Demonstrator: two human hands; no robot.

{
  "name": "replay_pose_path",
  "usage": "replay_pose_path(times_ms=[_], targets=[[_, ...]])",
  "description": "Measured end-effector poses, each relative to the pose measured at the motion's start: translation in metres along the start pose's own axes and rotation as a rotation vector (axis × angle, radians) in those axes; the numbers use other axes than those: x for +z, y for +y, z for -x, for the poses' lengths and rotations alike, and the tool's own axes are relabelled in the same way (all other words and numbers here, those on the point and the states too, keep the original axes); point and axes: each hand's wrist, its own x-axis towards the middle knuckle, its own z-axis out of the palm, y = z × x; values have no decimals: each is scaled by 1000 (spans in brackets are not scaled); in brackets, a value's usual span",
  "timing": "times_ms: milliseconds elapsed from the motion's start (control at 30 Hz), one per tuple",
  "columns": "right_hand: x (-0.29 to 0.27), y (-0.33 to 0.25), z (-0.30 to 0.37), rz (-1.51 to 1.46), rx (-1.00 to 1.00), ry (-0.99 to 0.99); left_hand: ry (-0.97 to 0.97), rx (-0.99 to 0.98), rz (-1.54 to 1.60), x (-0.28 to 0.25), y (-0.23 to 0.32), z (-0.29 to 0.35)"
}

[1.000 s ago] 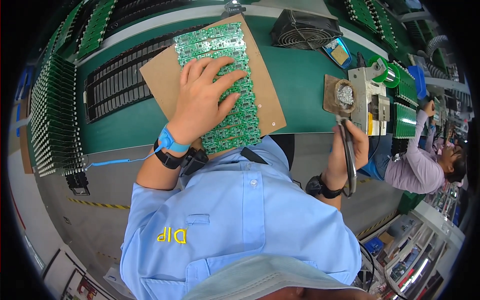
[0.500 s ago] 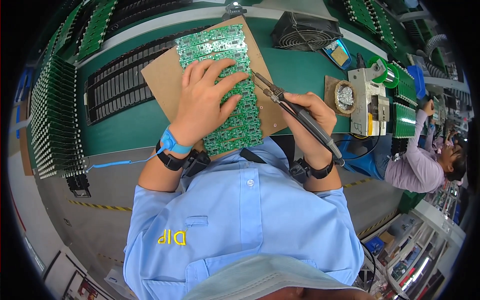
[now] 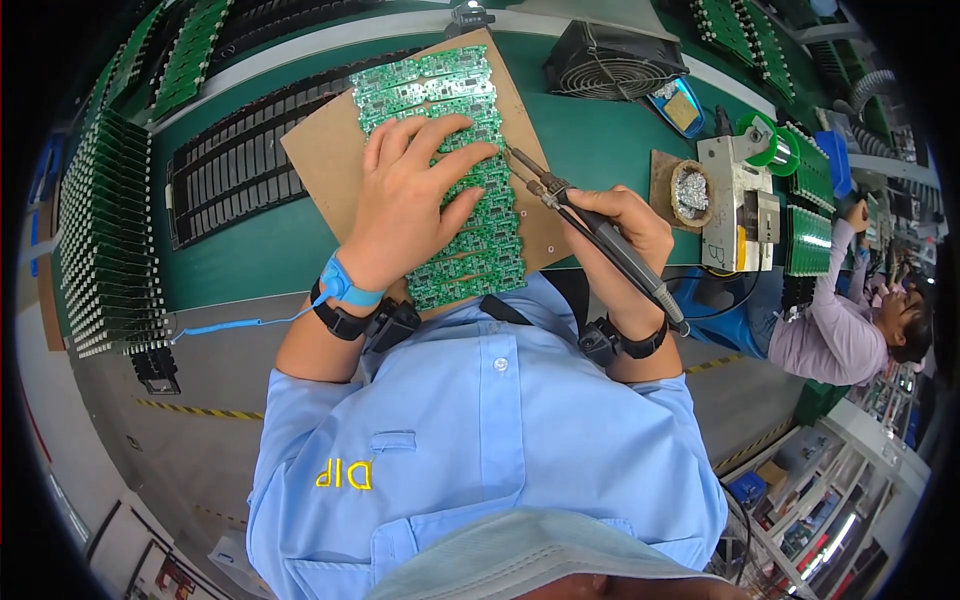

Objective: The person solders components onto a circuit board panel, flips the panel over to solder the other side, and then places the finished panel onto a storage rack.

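Left hand [image 3: 408, 195] spread over green circuit boards [image 3: 490, 215], fingers apart. Boards lie in rows on brown sheet [image 3: 325, 150] atop green table [image 3: 600, 140]. Right hand [image 3: 647, 235]: fingers clamped around soldering iron [image 3: 637, 271], tip at boards' right edge, near left index fingertip. Black fan [image 3: 607, 75] beyond.

A soldering iron [image 3: 636, 268] points at green circuit boards [image 3: 488, 212].

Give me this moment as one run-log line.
left hand: spread over green printed circuit boards | right hand: holding black pen-shaped soldering tool, tip near boards' right edge | under boards: brown rectangular panel
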Motion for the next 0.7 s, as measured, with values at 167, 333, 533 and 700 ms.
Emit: replay_pose_path(times_ms=[167,333,533,700], targets=[[-7,5,9,5,27,34,-3,-1,-2,0,1,0],[-24,14,37,75,92,230,2,-12,18,2,4,-2],[-45,21,95,148,255,565,-19,-11,22,-2,5,-3],[-45,35,112,145,213,579,-18,1,-10,-2,3,-3]])
